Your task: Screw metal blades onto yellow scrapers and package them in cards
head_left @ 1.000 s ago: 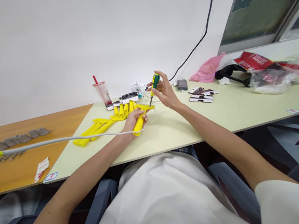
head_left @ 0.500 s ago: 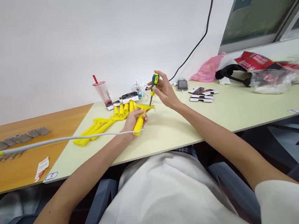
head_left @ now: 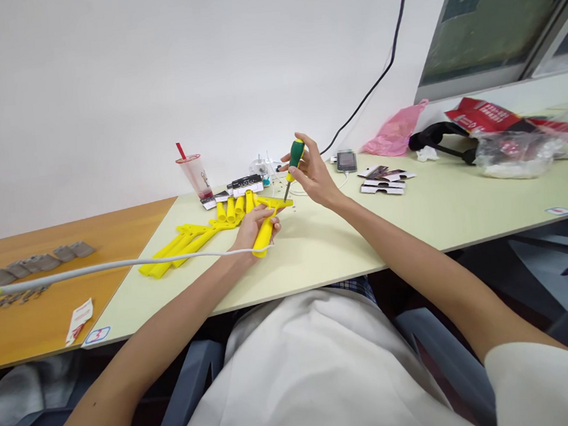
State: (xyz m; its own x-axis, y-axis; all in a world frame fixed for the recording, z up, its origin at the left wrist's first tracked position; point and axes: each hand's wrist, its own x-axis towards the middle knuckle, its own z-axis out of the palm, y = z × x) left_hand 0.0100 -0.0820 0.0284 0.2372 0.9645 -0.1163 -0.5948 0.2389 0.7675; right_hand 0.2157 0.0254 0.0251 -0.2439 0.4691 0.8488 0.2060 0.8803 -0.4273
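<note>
My left hand point(head_left: 258, 227) is closed around a yellow plastic handle point(head_left: 266, 233) with a wider, forked head, held just above the table. My right hand point(head_left: 314, 173) grips a green and yellow screwdriver point(head_left: 295, 157), slanted with its shaft pointing down. The screwdriver's tip meets the head of the yellow handle; whether a screw sits under it is too small to see. Left of my hands lies a pile of similar yellow handles point(head_left: 186, 242), some with their round ends facing me.
A cup with a red straw point(head_left: 193, 176) stands by the wall. To the right lie a small device with a screen point(head_left: 346, 161), cards point(head_left: 384, 182), a pink bag point(head_left: 397, 132) and clear plastic packaging point(head_left: 519, 153). A white cable point(head_left: 118, 265) crosses the view from the left.
The screwdriver's handle has turned in my right hand, now showing more green. My left hand and the yellow handle have stayed in place.
</note>
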